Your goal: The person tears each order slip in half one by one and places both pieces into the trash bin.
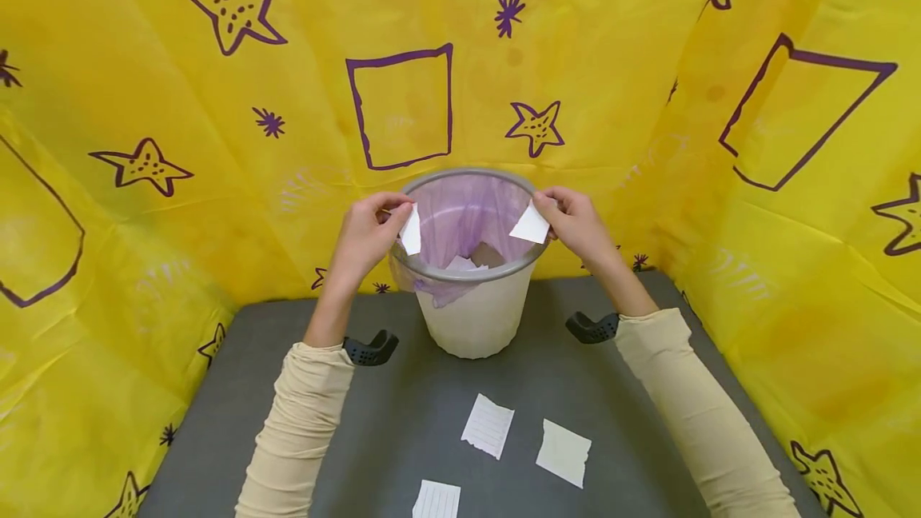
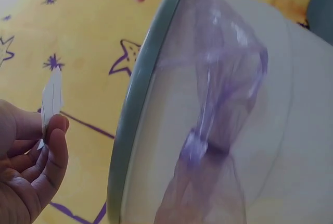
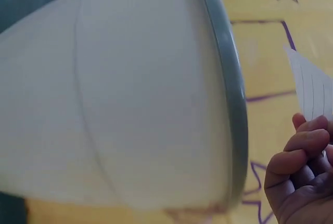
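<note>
My left hand (image 1: 368,232) pinches a small torn piece of paper (image 1: 411,232) between thumb and fingers at the left side of a trash bin's rim. On the opposite side, my right hand (image 1: 576,222) pinches another torn piece of paper (image 1: 530,225), which overlaps the bin's opening in the head view. Faint ruled lines show on this scrap (image 3: 314,88) in the right wrist view. The white trash bin (image 1: 471,322) has a grey rim and a thin purple liner bag (image 1: 453,210). Several paper scraps (image 1: 464,264) lie inside it.
Three torn paper pieces lie on the grey table (image 1: 388,430) in front of the bin: one lined (image 1: 488,427), one plain-looking scrap (image 1: 564,452) to its right, and a lined scrap (image 1: 436,500) at the near edge. Yellow fabric (image 1: 302,46) with purple drawings encloses the table's back and sides.
</note>
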A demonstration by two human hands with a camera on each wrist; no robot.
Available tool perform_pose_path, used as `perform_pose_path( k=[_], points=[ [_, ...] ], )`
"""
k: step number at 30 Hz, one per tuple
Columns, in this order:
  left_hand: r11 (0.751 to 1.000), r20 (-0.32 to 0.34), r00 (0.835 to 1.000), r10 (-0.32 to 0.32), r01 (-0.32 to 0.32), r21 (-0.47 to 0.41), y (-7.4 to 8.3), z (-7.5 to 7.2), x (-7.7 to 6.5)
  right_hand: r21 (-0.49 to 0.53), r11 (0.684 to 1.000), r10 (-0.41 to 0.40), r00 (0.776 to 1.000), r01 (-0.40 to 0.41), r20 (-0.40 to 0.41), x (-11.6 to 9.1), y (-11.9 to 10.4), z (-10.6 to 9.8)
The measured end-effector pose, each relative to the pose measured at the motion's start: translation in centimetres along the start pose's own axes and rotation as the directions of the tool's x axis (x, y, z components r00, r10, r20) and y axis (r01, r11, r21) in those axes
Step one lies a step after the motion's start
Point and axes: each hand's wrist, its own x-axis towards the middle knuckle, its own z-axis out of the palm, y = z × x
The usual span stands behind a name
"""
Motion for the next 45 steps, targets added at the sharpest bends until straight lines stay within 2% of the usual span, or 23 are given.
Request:
perform_pose_path(
  k=[4, 10, 14, 17, 22, 25, 27, 30, 33, 34, 36, 38, 45],
  points=[
    [1.0, 0.023, 1.0, 0.003, -0.002, -0.011, 0.7, 1.1, 0.3, -0.042, 0.999, -0.034, 0.999, 0.035, 0.019, 0.3, -0.6, 1.6],
    [0.999, 0.043, 0.998, 0.034, -0.034, -0.001, 0.8, 2.2, 0.6, -0.072, 0.995, -0.062, 0.997, 0.064, 0.034, 0.7, -1.1, 3.1],
    [0.992, 0.083, 0.995, 0.048, -0.057, 0.112, 1.0, 3.0, 0.5, -0.183, 0.976, -0.101, 0.99, 0.117, 0.096, 1.1, -1.5, 4.2],
    [0.975, 0.068, 0.996, 0.064, -0.077, 0.209, 1.0, 3.3, 0.2, -0.261, 0.951, -0.133, 0.983, 0.163, 0.129, 0.9, -1.5, 4.8],
    [0.966, 0.02, 0.996, 0.091, -0.093, 0.242, 0.9, 3.2, -0.2, -0.303, 0.928, -0.192, 0.975, 0.217, 0.109, 0.4, -1.4, 5.0],
    [0.959, 0.022, 0.995, 0.1, -0.102, 0.266, 1.0, 3.1, -0.2, -0.349, 0.901, -0.237, 0.966, 0.257, 0.101, 0.3, -1.5, 5.1],
    [0.947, 0.028, 0.994, 0.105, -0.108, 0.303, 1.1, 3.0, -0.3, -0.396, 0.871, -0.277, 0.956, 0.292, 0.096, 0.2, -1.6, 5.1],
    [0.916, 0.027, 0.995, 0.093, -0.096, 0.388, 1.1, 2.8, -1.2, -0.498, 0.797, -0.351, 0.933, 0.343, 0.082, -0.6, -1.5, 4.7],
    [0.883, -0.01, 0.999, 0.034, -0.025, 0.468, 0.6, 2.6, -3.0, -0.6, 0.715, -0.409, 0.911, 0.359, 0.058, -2.2, -1.0, 4.0],
    [0.878, -0.028, 1.0, 0.009, 0.006, 0.478, 0.3, 2.5, -3.6, -0.623, 0.697, -0.417, 0.908, 0.354, 0.05, -2.7, -0.8, 3.8],
    [0.874, -0.064, 0.997, -0.034, 0.061, 0.483, -0.2, 2.4, -4.5, -0.654, 0.678, -0.413, 0.91, 0.335, 0.038, -3.6, -0.4, 3.3],
    [0.871, -0.084, 0.996, -0.043, 0.078, 0.484, -0.7, 2.3, -4.9, -0.669, 0.672, -0.404, 0.914, 0.319, 0.03, -3.9, 0.0, 3.0],
    [0.871, -0.096, 0.995, -0.026, 0.07, 0.487, -1.1, 2.5, -5.4, -0.681, 0.67, -0.396, 0.918, 0.297, 0.011, -4.4, 0.4, 2.8]
  ],
)
